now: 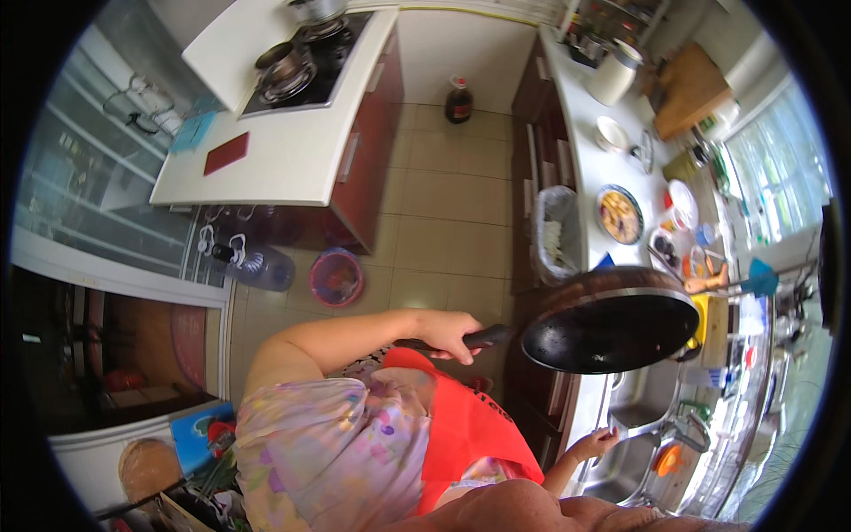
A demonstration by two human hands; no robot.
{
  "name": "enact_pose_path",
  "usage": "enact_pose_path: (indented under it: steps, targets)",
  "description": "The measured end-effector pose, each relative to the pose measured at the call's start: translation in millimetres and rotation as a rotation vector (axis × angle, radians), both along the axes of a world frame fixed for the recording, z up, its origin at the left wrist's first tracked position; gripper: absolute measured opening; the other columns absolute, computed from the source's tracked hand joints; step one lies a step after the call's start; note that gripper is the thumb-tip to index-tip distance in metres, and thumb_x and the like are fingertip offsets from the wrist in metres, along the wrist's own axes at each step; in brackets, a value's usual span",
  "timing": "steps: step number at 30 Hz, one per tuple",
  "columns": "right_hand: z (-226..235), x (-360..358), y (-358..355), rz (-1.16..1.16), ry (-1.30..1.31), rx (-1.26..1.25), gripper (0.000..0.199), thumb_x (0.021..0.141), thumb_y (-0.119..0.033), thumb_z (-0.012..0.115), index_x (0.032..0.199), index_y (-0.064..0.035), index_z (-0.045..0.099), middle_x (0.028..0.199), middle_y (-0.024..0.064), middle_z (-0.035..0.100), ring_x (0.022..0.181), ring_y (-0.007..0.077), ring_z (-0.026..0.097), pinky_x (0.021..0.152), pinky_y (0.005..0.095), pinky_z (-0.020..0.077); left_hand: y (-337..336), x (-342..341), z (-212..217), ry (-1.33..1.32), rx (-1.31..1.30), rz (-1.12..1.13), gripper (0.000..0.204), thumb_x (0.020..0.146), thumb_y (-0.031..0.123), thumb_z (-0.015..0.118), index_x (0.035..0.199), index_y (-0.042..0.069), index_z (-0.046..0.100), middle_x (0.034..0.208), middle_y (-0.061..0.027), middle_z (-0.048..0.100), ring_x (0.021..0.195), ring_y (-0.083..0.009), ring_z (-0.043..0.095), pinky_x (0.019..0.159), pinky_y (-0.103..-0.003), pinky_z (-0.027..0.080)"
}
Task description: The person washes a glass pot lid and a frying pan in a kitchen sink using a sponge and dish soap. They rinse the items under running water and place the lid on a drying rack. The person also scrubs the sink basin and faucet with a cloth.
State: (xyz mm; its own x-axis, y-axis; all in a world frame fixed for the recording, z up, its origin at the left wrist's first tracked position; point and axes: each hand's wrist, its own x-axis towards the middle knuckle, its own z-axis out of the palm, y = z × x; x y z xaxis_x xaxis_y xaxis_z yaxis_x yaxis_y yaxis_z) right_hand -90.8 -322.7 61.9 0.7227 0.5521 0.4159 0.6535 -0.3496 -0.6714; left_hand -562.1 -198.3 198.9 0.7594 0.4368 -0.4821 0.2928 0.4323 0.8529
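Observation:
My left hand (448, 332) is closed around the black handle (487, 337) of a large black wok (612, 332). I hold the wok tilted in the air over the counter edge, just above the steel sink (640, 415). It looks empty inside. My right hand (596, 441) rests with spread fingers on the front rim of the sink and holds nothing. I wear a red apron (461, 426) over a flowered shirt.
The long white counter (581, 151) on the right holds a plate of food (620, 214), small bowls, a white pot (616, 78) and a wooden board (691, 89). A lined bin (557, 232) hangs on the cabinets. A gas stove (306, 58) stands on the left counter. A dark bottle (458, 99), a water jug (259, 266) and a pink basin (336, 277) sit on the tiled floor.

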Motion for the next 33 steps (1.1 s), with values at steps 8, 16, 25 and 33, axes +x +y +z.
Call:
enact_pose_path:
  steps: [8,16,25,33]
  targets:
    - [-8.8,-142.2,71.2,0.276,-0.087,-0.111,0.022,0.090,-0.009,0.050,0.108,0.0016,0.054,0.079,0.0112,0.054,0.068,0.0216,0.051,0.065,0.0333,0.0444,-101.4,-220.2,4.4,-0.327,-0.509,0.608,0.021,0.078,0.006,0.062,0.090,0.004,0.045,0.054,0.0009,0.039,0.040,-0.0058,0.037,0.035,-0.023,0.027]
    - [-33.3,-204.0,114.1,0.487,-0.043,-0.241,0.018,0.086,-0.005,0.052,0.103,0.0016,0.054,0.093,0.0169,0.060,0.082,0.0294,0.060,0.074,0.0366,0.0482,-201.7,-311.7,-24.5,-0.656,-0.520,1.297,0.021,0.080,0.005,0.057,0.096,0.009,0.044,0.059,0.0021,0.038,0.039,-0.0054,0.033,0.034,-0.021,0.027]
    - [-37.7,-244.8,113.6,0.509,0.036,-0.396,0.015,0.087,-0.005,0.052,0.101,-0.0011,0.054,0.088,0.0162,0.061,0.077,0.0293,0.060,0.070,0.0374,0.0481,-146.3,-476.8,-68.6,-0.818,-0.111,1.517,0.004,0.089,0.016,0.052,0.090,0.013,0.049,0.056,0.0071,0.037,0.039,-0.0036,0.032,0.033,-0.021,0.030]
    - [-21.1,-254.8,80.4,0.526,-0.146,-0.352,0.010,0.085,-0.005,0.052,0.095,-0.0018,0.054,0.081,0.0157,0.059,0.073,0.0299,0.058,0.068,0.0381,0.0465,-49.2,-576.2,-93.7,-1.226,-0.051,1.464,0.020,0.093,0.008,0.043,0.073,0.007,0.038,0.058,0.0024,0.035,0.044,-0.0038,0.035,0.041,-0.017,0.034]
